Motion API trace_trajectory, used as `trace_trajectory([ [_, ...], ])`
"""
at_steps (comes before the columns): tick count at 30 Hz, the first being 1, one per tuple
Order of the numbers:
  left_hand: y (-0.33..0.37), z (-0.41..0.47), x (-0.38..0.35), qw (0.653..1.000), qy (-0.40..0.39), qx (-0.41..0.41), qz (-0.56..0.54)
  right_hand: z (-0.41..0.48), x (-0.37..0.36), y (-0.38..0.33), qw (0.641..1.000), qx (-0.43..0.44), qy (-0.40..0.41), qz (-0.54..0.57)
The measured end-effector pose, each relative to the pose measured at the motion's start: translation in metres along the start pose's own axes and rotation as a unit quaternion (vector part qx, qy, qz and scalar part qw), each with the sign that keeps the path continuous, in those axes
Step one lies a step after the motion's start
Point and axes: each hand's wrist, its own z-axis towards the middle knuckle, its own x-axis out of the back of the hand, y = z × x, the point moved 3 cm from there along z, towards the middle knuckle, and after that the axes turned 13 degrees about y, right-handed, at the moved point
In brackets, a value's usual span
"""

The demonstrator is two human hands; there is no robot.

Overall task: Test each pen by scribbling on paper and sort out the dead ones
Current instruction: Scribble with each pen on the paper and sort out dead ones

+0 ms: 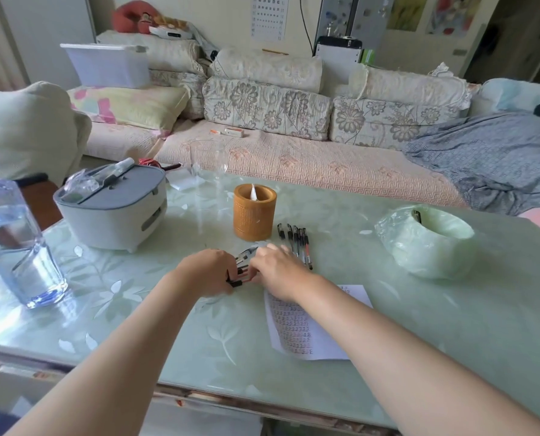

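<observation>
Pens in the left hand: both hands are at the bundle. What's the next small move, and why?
Probably draw one pen out of the bundle with the right hand and take it to the paper for a scribble. The left hand grips several pens, the right hand is at their ends, and the scribbled paper lies just under the right forearm.

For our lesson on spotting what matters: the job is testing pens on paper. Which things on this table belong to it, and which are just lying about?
Belongs: bundle of pens held by the left hand; row of pens; sheet of paper; brown pen pot.
Lying about: water bottle; grey-lidded box; plastic-wrapped green container; glass beaker.
</observation>
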Motion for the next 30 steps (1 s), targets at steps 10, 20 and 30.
trace_trajectory([
  [10,0.04,-0.001,0.019,0.995,-0.024,0.001,-0.094,-0.049,0.042,0.033,0.986,-0.127,0.029,0.102],
  [20,0.112,0.002,0.011,0.98,0.023,-0.097,-0.17,-0.111,0.068,0.063,0.977,-0.168,0.032,0.124],
  [30,0.138,0.001,-0.01,0.967,0.027,-0.078,-0.24,-0.143,0.061,0.081,0.975,-0.181,0.052,0.115],
])
